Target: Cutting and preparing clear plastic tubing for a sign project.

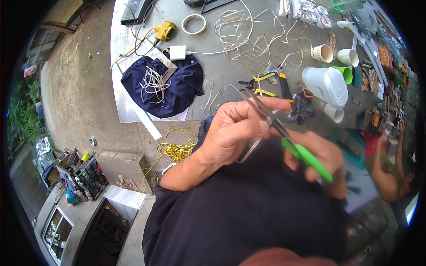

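Note:
My left hand (235, 128) pinches a thin clear piece of wire or tubing (253, 146) that loops down below the fingers. My right hand (326, 159) grips green-handled scissors (306, 157); their grey blades (255, 104) are parted and point up and left across my left fingers, around the clear piece. Both hands are held above my dark shirt, at the near edge of the grey metal table (128, 44).
On the table lie a dark blue cloth (177, 88) with cut white wire bits, a tangle of white wire (253, 35), a tape roll (194, 24), yellow-handled pliers (266, 84), a white jug (326, 84) and cups. Yellow cable (175, 148) lies below. Another person (390, 168) stands at right.

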### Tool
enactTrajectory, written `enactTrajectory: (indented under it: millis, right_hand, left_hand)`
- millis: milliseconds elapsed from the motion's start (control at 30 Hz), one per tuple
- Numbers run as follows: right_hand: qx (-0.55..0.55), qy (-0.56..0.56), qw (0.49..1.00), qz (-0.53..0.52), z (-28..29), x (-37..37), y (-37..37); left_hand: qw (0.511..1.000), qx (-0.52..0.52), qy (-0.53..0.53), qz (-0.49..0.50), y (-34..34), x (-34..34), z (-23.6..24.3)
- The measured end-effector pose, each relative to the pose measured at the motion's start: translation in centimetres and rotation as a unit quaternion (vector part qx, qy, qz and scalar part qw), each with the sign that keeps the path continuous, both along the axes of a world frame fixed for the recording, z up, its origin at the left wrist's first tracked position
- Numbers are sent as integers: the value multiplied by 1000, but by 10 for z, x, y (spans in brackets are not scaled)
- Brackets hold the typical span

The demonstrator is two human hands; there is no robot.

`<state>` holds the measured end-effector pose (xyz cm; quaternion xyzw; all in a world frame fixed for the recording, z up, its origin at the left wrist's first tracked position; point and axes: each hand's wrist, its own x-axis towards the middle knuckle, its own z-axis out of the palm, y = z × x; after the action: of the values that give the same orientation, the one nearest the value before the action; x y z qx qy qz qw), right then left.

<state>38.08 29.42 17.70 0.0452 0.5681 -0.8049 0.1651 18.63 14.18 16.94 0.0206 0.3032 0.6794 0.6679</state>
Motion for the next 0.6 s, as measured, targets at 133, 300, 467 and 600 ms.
enactTrajectory:
  millis: [133, 300, 467, 600]
  right_hand:
    - [13, -5, 1000, 5, 2, -1, -2]
    - [10, -36, 999, 24, 5, 3, 0]
    - [2, -53, 998, 47, 7, 9, 3]
    - [12, -41, 998, 45, 6, 9, 3]
  left_hand:
    - [999, -43, -10, -9, -1, -2, 6]
    - [998, -46, -31, -16, -7, 0, 2]
    - [995, -68, -39, -56, -10, 1, 4]
    - [993, -83, -49, -75, -9, 0, 8]
